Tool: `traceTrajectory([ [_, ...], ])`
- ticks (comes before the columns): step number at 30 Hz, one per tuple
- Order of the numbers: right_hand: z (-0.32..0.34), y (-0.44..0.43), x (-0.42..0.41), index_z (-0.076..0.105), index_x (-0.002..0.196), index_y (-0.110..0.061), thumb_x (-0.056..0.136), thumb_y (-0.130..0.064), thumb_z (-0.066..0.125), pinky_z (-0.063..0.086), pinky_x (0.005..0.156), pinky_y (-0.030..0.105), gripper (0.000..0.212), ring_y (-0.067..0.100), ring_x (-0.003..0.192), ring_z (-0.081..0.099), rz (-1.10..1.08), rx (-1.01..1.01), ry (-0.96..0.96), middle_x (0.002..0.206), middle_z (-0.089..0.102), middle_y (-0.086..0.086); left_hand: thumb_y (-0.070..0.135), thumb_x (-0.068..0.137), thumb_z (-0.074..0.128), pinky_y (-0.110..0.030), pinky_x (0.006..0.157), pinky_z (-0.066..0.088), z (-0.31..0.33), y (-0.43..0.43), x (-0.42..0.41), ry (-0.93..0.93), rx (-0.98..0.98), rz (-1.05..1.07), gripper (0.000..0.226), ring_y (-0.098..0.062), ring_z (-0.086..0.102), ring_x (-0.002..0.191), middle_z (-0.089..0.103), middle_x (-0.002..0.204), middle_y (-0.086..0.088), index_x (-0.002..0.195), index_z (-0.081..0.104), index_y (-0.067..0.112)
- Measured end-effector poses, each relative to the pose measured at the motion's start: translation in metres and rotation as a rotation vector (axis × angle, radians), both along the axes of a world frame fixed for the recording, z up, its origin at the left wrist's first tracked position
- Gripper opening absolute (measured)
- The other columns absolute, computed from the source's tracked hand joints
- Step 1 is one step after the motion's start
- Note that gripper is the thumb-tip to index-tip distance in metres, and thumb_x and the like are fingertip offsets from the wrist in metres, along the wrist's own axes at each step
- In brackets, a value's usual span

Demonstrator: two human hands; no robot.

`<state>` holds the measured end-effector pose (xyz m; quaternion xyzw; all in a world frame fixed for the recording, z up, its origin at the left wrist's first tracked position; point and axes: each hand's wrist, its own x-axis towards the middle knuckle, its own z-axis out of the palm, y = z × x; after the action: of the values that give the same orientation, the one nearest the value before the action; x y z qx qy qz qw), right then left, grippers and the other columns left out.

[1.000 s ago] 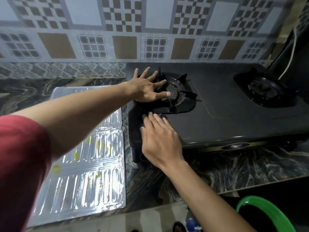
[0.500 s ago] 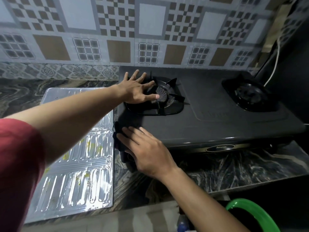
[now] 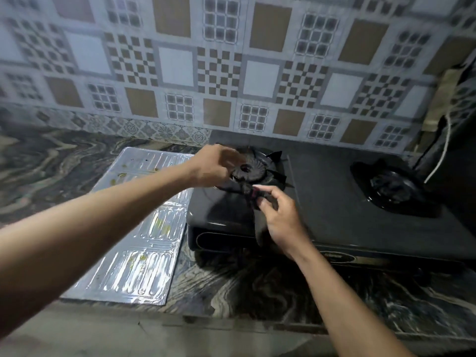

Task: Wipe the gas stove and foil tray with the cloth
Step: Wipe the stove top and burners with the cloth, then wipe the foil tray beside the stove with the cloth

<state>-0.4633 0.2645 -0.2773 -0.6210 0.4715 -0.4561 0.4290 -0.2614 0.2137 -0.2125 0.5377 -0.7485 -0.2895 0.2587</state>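
Observation:
A black two-burner gas stove (image 3: 334, 202) stands on the marble counter. A silver foil tray (image 3: 144, 228) with yellowish stains lies flat to its left. My right hand (image 3: 280, 217) pinches a dark cloth (image 3: 258, 224) just in front of the left burner (image 3: 251, 170). Part of the cloth hangs over the stove's front edge. My left hand (image 3: 212, 166) hovers at the left rim of that burner with its fingers curled. Motion blur hides whether it grips anything.
The right burner (image 3: 394, 188) sits at the stove's far end. A white cable (image 3: 444, 148) hangs against the dark right wall. The patterned tile wall rises directly behind the stove. The marble counter (image 3: 257, 287) ends in a front edge close below the tray.
My left hand has gone from lying flat and spread on the burner to curled at its rim. My right hand has risen from the stove's front left corner and now pinches the cloth.

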Motion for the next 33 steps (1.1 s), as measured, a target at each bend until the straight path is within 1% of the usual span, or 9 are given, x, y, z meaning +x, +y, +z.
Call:
traceTrajectory([
  [3,0.027,-0.006,-0.006,0.070,0.105,-0.015,0.095,0.002,0.054,0.048,0.094,0.044,0.025,0.023,0.094,0.062,0.050,0.155,-0.278,0.104,0.071,0.012,0.002,0.069,0.065,-0.027,0.079,0.059,0.014,0.033,-0.008,0.235,0.242,-0.092,0.053,-0.011,0.073,0.091,0.077,0.103,0.003,0.121,0.066,0.012],
  [6,0.048,-0.007,-0.011,0.072,0.106,-0.013,0.097,-0.006,0.055,0.048,0.098,0.054,0.021,0.034,0.097,0.065,0.188,0.246,-0.435,0.108,0.072,0.020,0.005,0.086,0.074,-0.015,0.068,0.052,0.024,0.052,-0.018,0.346,0.233,-0.022,0.036,-0.006,0.071,0.079,0.075,0.095,0.002,0.120,0.066,0.007],
  [12,0.077,0.001,-0.013,0.059,0.126,-0.002,0.093,-0.011,0.062,0.055,0.094,0.045,0.034,0.031,0.102,0.069,0.356,0.316,-0.534,0.116,0.070,0.021,0.007,0.092,0.066,-0.025,0.065,0.058,0.038,0.078,-0.024,0.553,0.192,0.200,0.031,-0.017,0.069,0.077,0.069,0.095,-0.015,0.119,0.061,-0.007],
  [17,0.081,0.003,-0.003,0.061,0.127,-0.013,0.079,0.008,0.071,0.055,0.089,0.044,0.053,0.029,0.099,0.068,0.465,0.257,-0.246,0.113,0.070,0.018,0.007,0.093,0.061,-0.026,0.060,0.056,0.044,0.098,-0.013,0.569,0.214,0.370,0.020,-0.012,0.065,0.063,0.065,0.082,-0.008,0.111,0.063,-0.001],
  [21,0.086,-0.002,0.021,0.069,0.106,-0.020,0.075,0.009,0.072,0.056,0.088,0.045,0.044,0.024,0.090,0.070,0.459,0.140,-0.011,0.096,0.075,0.011,0.024,0.093,0.061,-0.034,0.071,0.056,0.043,0.110,0.007,0.606,0.272,0.361,0.028,-0.020,0.067,0.086,0.066,0.101,-0.005,0.118,0.058,0.013],
  [23,0.089,-0.006,0.036,0.067,0.105,-0.017,0.075,0.007,0.074,0.058,0.086,0.039,0.039,0.021,0.090,0.072,0.475,0.133,0.000,0.099,0.075,0.013,0.039,0.088,0.069,-0.028,0.068,0.054,0.040,0.112,0.020,0.545,0.229,0.349,0.033,-0.012,0.068,0.087,0.070,0.099,0.002,0.114,0.064,0.020],
  [27,0.083,-0.016,0.067,0.066,0.108,-0.014,0.070,-0.005,0.085,0.059,0.087,0.041,0.044,0.026,0.096,0.072,0.469,0.184,-0.045,0.104,0.074,0.014,0.024,0.087,0.073,-0.024,0.065,0.053,0.027,0.107,0.058,0.612,0.133,0.416,0.011,-0.005,0.064,0.066,0.066,0.072,0.008,0.084,0.064,0.019],
  [29,0.072,-0.019,0.086,0.064,0.111,-0.012,0.066,0.001,0.085,0.058,0.087,0.045,0.052,0.029,0.095,0.073,0.537,0.277,-0.095,0.103,0.073,0.015,0.020,0.090,0.069,-0.024,0.064,0.055,0.018,0.102,0.084,0.657,0.145,0.455,0.009,-0.008,0.064,0.065,0.067,0.073,0.004,0.086,0.063,0.015],
  [33,0.053,-0.029,0.134,0.062,0.115,-0.001,0.078,0.008,0.074,0.060,0.080,0.046,0.040,0.030,0.091,0.074,0.455,0.310,-0.152,0.103,0.075,0.015,0.021,0.094,0.064,-0.027,0.070,0.057,-0.002,0.091,0.141,0.632,0.250,0.413,0.012,-0.014,0.067,0.085,0.071,0.093,-0.004,0.101,0.068,0.012],
])
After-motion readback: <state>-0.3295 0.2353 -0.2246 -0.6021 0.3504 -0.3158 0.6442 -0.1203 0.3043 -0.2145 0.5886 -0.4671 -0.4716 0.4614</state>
